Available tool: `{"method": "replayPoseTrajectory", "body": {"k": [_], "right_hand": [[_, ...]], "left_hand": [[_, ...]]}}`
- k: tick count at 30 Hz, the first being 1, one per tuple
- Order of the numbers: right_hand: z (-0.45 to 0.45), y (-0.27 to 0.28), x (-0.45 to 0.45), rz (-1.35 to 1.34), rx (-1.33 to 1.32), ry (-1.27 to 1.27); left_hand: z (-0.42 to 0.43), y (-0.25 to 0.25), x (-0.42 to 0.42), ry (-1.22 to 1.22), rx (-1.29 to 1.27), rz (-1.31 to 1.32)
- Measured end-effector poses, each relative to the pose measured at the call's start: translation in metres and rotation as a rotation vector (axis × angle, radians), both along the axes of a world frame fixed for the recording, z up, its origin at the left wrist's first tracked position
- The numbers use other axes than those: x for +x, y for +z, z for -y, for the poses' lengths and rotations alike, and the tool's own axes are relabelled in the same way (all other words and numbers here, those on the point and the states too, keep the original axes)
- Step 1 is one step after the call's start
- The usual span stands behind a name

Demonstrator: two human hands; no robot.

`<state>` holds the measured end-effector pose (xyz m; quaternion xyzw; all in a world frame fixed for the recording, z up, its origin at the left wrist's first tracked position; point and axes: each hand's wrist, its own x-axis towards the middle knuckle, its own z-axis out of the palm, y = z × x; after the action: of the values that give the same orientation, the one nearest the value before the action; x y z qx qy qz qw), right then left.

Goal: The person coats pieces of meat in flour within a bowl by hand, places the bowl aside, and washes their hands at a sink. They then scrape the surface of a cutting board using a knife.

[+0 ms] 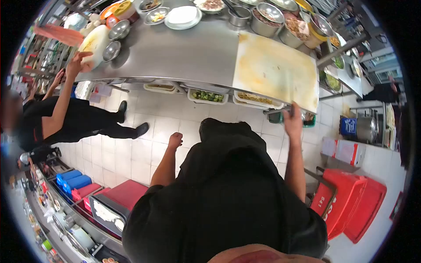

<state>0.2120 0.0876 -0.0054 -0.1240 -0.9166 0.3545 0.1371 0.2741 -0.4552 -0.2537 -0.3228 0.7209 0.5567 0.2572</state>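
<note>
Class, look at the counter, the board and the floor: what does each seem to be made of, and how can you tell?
Counter: metal, likely stainless steel, satin finish; grey with soft reflections.
Board: probably plastic, dull; pale, yellow-stained, no wood grain visible.
Floor: likely ceramic tile, slightly glossy; pale squares with joint lines.

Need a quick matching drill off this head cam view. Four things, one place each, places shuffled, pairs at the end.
Things:
1. left hand
2. right hand
3. greens
4. red bin

Places:
A. in a tub below the counter
B. to the person's right, away from the counter
C. over the tiled floor, away from the counter
D. at the near edge of the stained board

Pairs: 1-C, 2-D, 3-A, 4-B
</note>
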Motion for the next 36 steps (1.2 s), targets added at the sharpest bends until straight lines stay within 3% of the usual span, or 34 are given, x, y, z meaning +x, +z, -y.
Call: {"method": "replayPoseTrajectory", "body": {"k": [3, 4, 5, 7, 8, 11, 12, 15, 18, 21, 23, 24, 25, 27, 28, 30, 31, 32, 33, 35, 36], "right_hand": [[0.070, 0.003, -0.003, 0.069, -0.057, 0.068], [0.087, 0.002, -0.006, 0.291, 0.031, 0.062], [0.102, -0.002, -0.010, 0.141, 0.079, 0.153], [0.123, -0.017, -0.027, 0.155, 0.183, 0.211], [0.128, -0.013, -0.032, 0.181, 0.188, 0.195], [0.129, -0.010, -0.044, 0.197, 0.203, 0.150], [0.126, -0.017, -0.046, 0.160, 0.207, 0.128], [0.103, -0.030, -0.054, 0.130, 0.241, 0.034], [0.054, -0.042, -0.063, 0.203, 0.283, -0.092], [-0.020, -0.025, -0.065, 0.317, 0.290, -0.262], [-0.093, -0.050, -0.061, 0.224, 0.293, -0.434], [-0.122, -0.042, -0.054, 0.232, 0.203, -0.483], [-0.170, -0.062, -0.051, 0.210, 0.230, -0.496], [-0.218, -0.070, -0.041, 0.115, 0.059, -0.617], [-0.234, -0.077, -0.040, 0.040, -0.084, -0.668], [-0.189, -0.015, -0.035, -0.168, -0.707, -0.720], [-0.169, -0.008, -0.042, -0.283, -0.783, -0.729], [-0.157, -0.007, -0.048, -0.398, -0.859, -0.735], [-0.144, -0.008, -0.053, -0.513, -0.936, -0.736], [-0.123, -0.019, -0.063, -0.406, -0.876, -0.842], [-0.121, -0.024, -0.062, -0.384, -0.904, -0.807]], "left_hand": [[-0.005, -0.001, 0.012, 0.011, 0.043, 0.059], [-0.004, 0.001, 0.017, -0.056, 0.020, 0.021], [-0.005, 0.007, 0.020, -0.117, -0.001, -0.021], [-0.012, 0.030, 0.021, -0.255, -0.091, -0.013], [-0.011, 0.028, 0.026, -0.203, -0.061, 0.007], [0.004, 0.005, 0.041, -0.398, -0.089, -0.211], [0.004, 0.004, 0.041, -0.357, -0.091, -0.148], [-0.007, 0.028, 0.037, -0.281, -0.111, -0.032], [0.014, -0.010, 0.044, -0.367, -0.096, -0.133], [0.003, 0.014, 0.038, -0.322, -0.112, -0.077], [-0.010, 0.029, 0.029, -0.250, -0.116, 0.022], [-0.025, 0.055, 0.028, -0.141, -0.088, 0.008], [-0.026, 0.053, 0.027, -0.196, -0.095, -0.067], [-0.004, 0.013, 0.036, -0.303, -0.106, -0.214], [0.014, -0.032, 0.038, -0.168, 0.046, -0.144], [0.020, -0.042, 0.037, -0.535, -0.215, -0.354], [0.023, -0.041, 0.041, -0.715, -0.353, -0.453], [0.012, -0.031, 0.039, -0.398, -0.136, -0.245], [0.002, -0.020, 0.037, -0.431, -0.136, -0.236], [-0.011, 0.010, 0.025, -0.482, -0.150, -0.219], [-0.009, -0.011, 0.021, -0.459, -0.105, -0.217]]}}
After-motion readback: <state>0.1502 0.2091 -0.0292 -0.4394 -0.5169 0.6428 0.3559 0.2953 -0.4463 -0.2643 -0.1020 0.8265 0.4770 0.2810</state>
